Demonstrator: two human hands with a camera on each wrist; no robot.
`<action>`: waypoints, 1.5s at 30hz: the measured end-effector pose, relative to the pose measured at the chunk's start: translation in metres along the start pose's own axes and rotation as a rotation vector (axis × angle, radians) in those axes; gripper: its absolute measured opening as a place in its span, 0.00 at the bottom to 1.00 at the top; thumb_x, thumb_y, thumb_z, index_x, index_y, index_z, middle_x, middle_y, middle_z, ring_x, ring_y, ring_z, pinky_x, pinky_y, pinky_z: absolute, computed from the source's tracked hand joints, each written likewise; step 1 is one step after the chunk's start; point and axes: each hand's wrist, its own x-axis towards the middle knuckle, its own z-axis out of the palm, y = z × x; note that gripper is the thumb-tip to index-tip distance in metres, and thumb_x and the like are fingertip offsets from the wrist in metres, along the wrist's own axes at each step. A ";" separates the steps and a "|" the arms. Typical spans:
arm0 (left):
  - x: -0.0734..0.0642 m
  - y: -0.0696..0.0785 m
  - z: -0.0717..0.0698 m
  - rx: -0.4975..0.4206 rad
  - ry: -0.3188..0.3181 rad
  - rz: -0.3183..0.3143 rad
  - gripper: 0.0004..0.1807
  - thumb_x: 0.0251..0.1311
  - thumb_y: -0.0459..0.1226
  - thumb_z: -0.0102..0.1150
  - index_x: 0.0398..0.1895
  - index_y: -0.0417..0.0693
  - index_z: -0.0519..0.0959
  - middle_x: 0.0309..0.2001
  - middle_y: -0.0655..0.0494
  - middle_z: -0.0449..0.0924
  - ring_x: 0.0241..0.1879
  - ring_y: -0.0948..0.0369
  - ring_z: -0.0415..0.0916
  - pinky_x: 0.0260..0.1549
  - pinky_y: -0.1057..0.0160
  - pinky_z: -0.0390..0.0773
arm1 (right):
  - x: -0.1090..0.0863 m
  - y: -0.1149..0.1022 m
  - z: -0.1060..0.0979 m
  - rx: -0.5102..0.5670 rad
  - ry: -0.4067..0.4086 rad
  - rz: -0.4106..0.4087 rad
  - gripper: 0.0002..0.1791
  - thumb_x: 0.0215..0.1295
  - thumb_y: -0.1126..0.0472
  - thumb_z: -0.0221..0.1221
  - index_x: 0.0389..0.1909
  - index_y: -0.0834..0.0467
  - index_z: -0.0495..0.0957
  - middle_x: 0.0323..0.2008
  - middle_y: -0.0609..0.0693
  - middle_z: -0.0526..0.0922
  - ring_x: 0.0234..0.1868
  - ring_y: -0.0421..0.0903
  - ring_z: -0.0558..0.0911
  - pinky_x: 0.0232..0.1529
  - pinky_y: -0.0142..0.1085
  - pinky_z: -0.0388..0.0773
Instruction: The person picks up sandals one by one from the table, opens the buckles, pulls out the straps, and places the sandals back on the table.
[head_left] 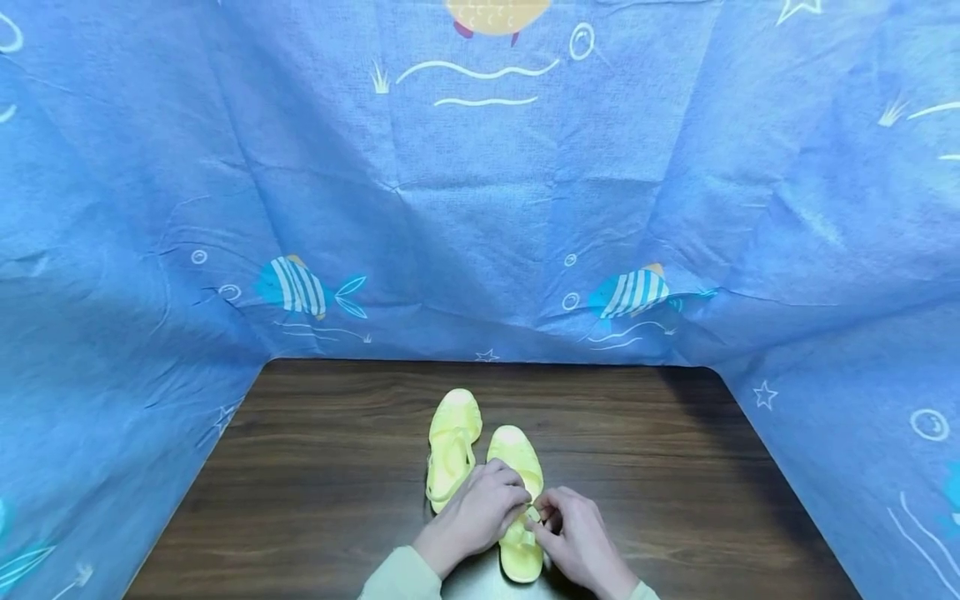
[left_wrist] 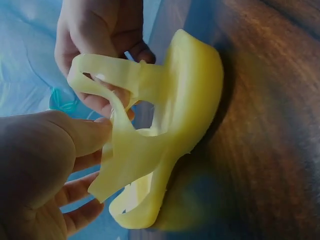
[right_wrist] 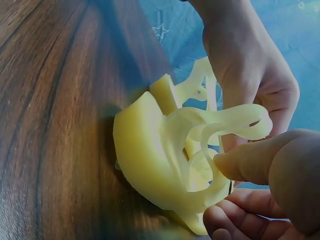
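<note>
A yellow sandal (head_left: pixel 514 452) lies sole down on the table, toe pointing away, between my two hands. My left hand (head_left: pixel 483 507) reaches over it from the left. In the left wrist view, that thumb and fingers pinch a yellow strap (left_wrist: pixel 127 157) that stands up from the sandal. From the right comes my right hand (head_left: pixel 576 537). Its thumb (right_wrist: pixel 240 161) and curled fingers pinch the strap area at the sandal's side in the right wrist view. The strap's slotted end (right_wrist: pixel 255 122) sticks up near both hands. The exact fastening point is partly hidden by fingers.
A second yellow sandal (head_left: pixel 454 417) lies to the left and slightly farther away, its toe also pointing away. Both rest on a dark wood-grain table (head_left: pixel 322 475). A blue cloth (head_left: pixel 465 233) with fish prints hangs behind and along the sides.
</note>
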 end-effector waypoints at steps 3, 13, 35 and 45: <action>0.001 -0.001 -0.001 -0.003 -0.019 0.015 0.05 0.65 0.44 0.70 0.41 0.62 0.91 0.44 0.68 0.87 0.49 0.65 0.79 0.44 0.64 0.76 | -0.002 0.002 0.000 0.025 -0.004 -0.005 0.14 0.51 0.67 0.75 0.29 0.49 0.80 0.26 0.38 0.77 0.26 0.29 0.75 0.27 0.26 0.75; 0.010 0.001 -0.004 0.075 -0.074 0.159 0.13 0.56 0.44 0.75 0.45 0.69 0.92 0.38 0.76 0.87 0.46 0.67 0.77 0.50 0.64 0.76 | -0.010 0.009 -0.008 0.138 -0.126 0.065 0.07 0.62 0.62 0.72 0.37 0.53 0.82 0.28 0.36 0.81 0.27 0.28 0.76 0.29 0.28 0.76; 0.032 -0.001 -0.015 -0.143 -0.430 0.126 0.10 0.56 0.35 0.78 0.38 0.62 0.92 0.31 0.73 0.82 0.30 0.79 0.72 0.32 0.81 0.73 | -0.010 0.009 -0.014 0.273 -0.232 0.170 0.04 0.61 0.66 0.67 0.32 0.54 0.82 0.24 0.37 0.82 0.24 0.30 0.79 0.28 0.28 0.79; 0.039 -0.006 -0.013 -0.207 -0.478 0.177 0.10 0.60 0.35 0.75 0.42 0.60 0.92 0.33 0.73 0.87 0.31 0.82 0.72 0.32 0.85 0.69 | -0.012 0.010 -0.016 0.273 -0.226 0.181 0.07 0.59 0.68 0.66 0.29 0.53 0.81 0.23 0.37 0.81 0.24 0.29 0.78 0.27 0.28 0.79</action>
